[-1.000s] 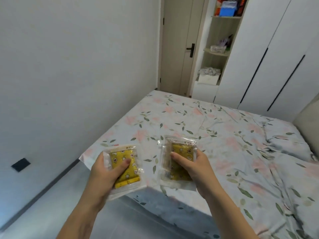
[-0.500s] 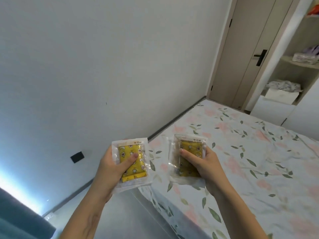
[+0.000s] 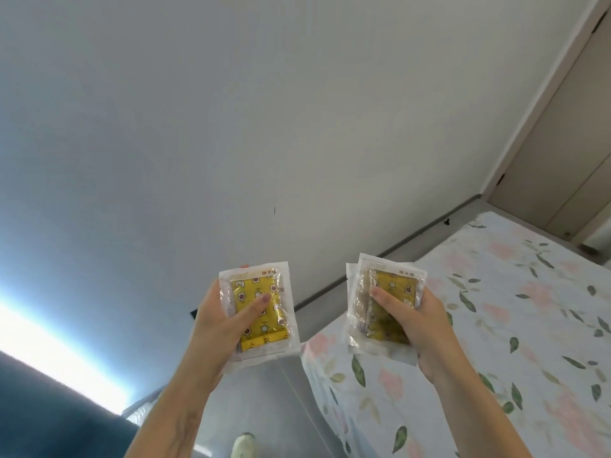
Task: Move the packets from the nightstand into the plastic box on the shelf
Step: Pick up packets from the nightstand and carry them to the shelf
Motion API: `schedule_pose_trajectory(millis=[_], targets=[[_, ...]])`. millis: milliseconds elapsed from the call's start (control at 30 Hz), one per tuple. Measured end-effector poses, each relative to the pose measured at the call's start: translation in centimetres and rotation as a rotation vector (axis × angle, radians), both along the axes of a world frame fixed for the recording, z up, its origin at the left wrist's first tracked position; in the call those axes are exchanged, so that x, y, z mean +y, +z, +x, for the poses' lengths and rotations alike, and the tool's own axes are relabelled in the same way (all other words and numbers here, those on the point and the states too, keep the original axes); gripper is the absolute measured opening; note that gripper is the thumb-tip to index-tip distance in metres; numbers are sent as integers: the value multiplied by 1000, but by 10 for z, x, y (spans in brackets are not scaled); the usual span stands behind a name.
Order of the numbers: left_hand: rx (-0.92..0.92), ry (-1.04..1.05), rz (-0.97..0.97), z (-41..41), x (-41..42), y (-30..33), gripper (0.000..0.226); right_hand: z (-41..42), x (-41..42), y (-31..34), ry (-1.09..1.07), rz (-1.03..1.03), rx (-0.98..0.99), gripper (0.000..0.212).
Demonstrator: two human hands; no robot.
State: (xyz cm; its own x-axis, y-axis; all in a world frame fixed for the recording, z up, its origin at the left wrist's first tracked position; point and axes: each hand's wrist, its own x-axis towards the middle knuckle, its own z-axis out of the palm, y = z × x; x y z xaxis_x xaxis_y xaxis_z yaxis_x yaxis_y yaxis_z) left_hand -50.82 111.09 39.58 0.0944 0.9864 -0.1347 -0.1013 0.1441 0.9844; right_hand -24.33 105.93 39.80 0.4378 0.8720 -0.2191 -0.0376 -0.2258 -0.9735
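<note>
Head view: a left packet (image 3: 258, 310) is gripped by the left hand (image 3: 218, 328), thumb pressed across its yellow front, fingers curled behind. A right stack of packets (image 3: 383, 305) is held the same way by the right hand (image 3: 420, 328). Both are held in the air, apart, above the bed (image 3: 496, 325) corner. An open floor strip (image 3: 261, 401) is seen between wall (image 3: 264, 127) and bed.
</note>
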Motion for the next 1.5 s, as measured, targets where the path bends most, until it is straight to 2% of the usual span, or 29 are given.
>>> schedule_pose_trajectory(millis=[133,267,467,567,833,1167,1367,1500], targets=[[-9,-25,-11,-16,81,-10,57,-19,78,-9,0,22,-10,30],[40,-170,-3,-21,177,-7,65,-34,156,-10,-57,52,-10,30],[74,-353,29,-11,297,15,59,-35,234,5,-206,67,33,26],[87,-426,46,0,338,16,54,-31,260,8,-258,73,42,25],[71,-551,39,38,415,5,56,-7,310,4,-387,68,36,22],[48,-664,31,146,513,3,53,71,381,-6,-501,64,0,15],[94,-787,12,273,586,-4,72,176,432,-19,-603,67,-1,23],[119,-828,20,349,615,-1,73,237,456,-22,-652,59,-1,26]])
